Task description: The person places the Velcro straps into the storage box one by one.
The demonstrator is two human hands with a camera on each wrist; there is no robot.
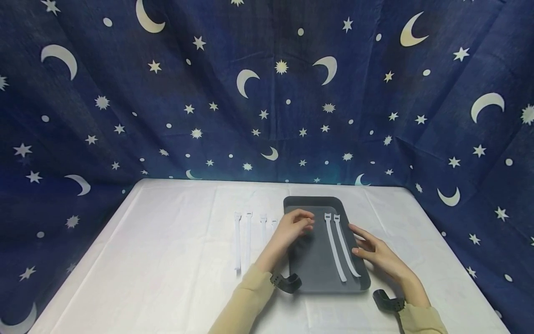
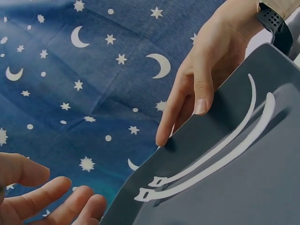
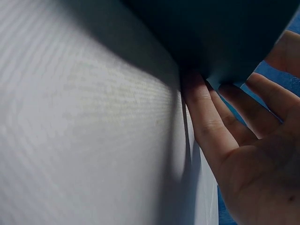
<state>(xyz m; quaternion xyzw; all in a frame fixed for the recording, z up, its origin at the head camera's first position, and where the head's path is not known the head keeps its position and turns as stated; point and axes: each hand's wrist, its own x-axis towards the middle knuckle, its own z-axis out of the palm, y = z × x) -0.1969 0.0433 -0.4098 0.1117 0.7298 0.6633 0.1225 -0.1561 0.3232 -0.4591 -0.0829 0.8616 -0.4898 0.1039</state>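
- Furthest left on the desk (image 1: pixel 167 246), I see a row of loose straps (image 1: pixel 238 241), four heads showing, white, set side by side with their long axes running away from the person.
- They lie just left of the left hand (image 1: pixel 288 232), which is much the nearer of the two; I judge this sideways gap to be the relation that counts most. The forearm hides part of the row's right end.
- The left arm slants up and rightward, so the hand hangs over the tray's left side. Its fingers are loosely bent and a little apart; I see nothing in them.
- The dark grey tray (image 1: pixel 310 269) lies right of the row, its long side also pointing away from the person.
- Inside, towards its right wall, lie two inner straps (image 1: pixel 335 250), nearly parallel, heads at the far end.
- Last, I have the right hand (image 1: pixel 381 257) at the tray's right edge, reaching in from the lower right. Its fingers are spread and touch the rim and outer wall, without a clear grip.
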